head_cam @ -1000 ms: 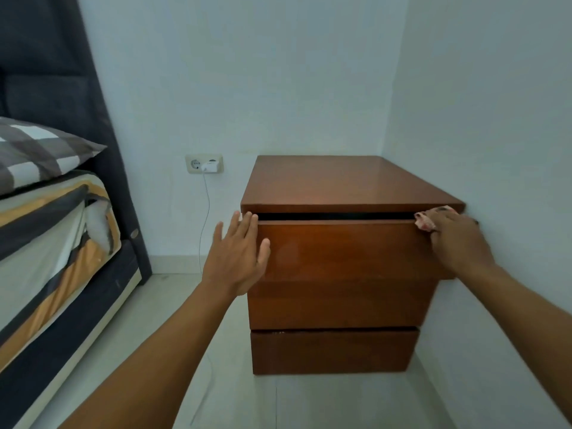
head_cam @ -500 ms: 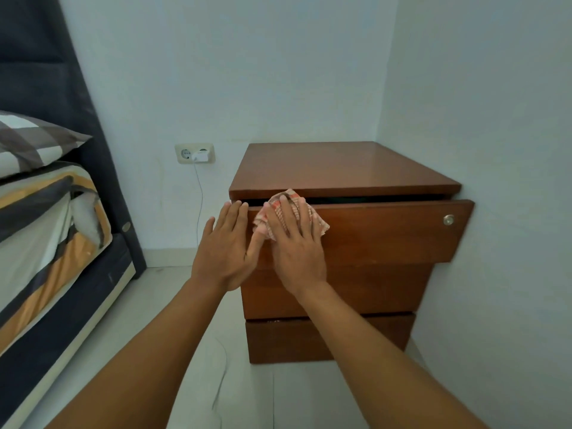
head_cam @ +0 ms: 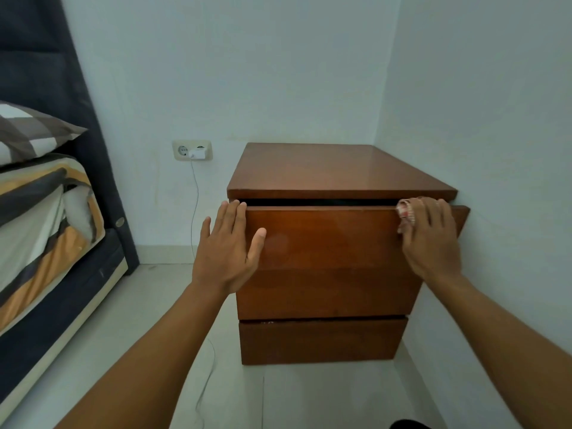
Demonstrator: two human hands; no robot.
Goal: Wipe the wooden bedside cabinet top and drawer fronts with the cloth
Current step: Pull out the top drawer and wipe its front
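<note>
Boxy cabinet (head_cam: 340,168) in glossy reddish-brown wood, tucked into the far right corner against both walls. Its top drawer (head_cam: 328,239) sticks out a bit, with a dark gap above it, can't tell what's inside. The left hand (head_cam: 227,252) lies flat on the drawer's left end, fingers straight. The right hand (head_cam: 431,239) presses a crumpled checked cloth (head_cam: 405,212) onto the drawer's upper right corner, fingers spread over it. A striped bed (head_cam: 46,230) is on the left, with a wall socket (head_cam: 192,150) and thin cable (head_cam: 195,205) between bed and cabinet.

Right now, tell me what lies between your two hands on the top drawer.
Only bare drawer front: the head view shows nothing between the left hand and the right hand, which presses the cloth at the right end.
</note>
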